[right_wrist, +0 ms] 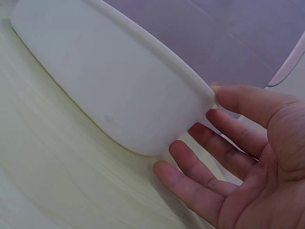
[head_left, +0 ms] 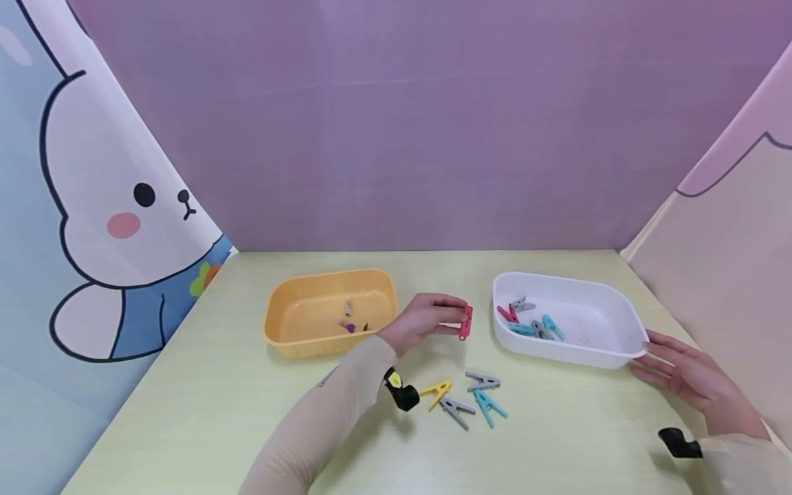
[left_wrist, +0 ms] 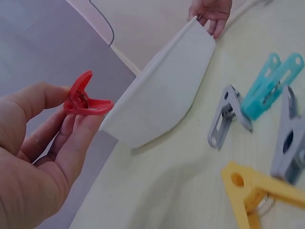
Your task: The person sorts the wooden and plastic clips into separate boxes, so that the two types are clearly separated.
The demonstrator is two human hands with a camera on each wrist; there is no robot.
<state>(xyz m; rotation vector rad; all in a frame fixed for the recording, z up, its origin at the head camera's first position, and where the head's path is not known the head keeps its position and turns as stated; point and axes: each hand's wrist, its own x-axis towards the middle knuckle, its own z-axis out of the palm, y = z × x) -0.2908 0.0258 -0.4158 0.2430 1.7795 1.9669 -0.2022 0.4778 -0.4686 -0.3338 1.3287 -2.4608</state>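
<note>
Between thumb and fingers my left hand [head_left: 427, 320] pinches a red clothespin [head_left: 466, 324], held above the table left of the white basin [head_left: 575, 354]. In the left wrist view, this clothespin [left_wrist: 86, 98] shows its two arms spread. At the basin's right end, my right hand [head_left: 687, 375] holds the corner; the right wrist view has its thumb on the rim [right_wrist: 200, 88] and its fingers against the outer wall. Red, grey and teal clothespins [head_left: 521, 329] lie inside the basin. Nearer me on the table are a yellow clothespin [head_left: 437, 392], two grey clothespins [head_left: 456, 410] and a teal clothespin [head_left: 489, 405].
An orange-yellow basin [head_left: 291, 345] stands to the left, with a few small items [head_left: 349, 326] in it, one purple; their kind is too small to tell. A purple backdrop [head_left: 427, 137] rises behind the table, and printed cloths flank both sides.
</note>
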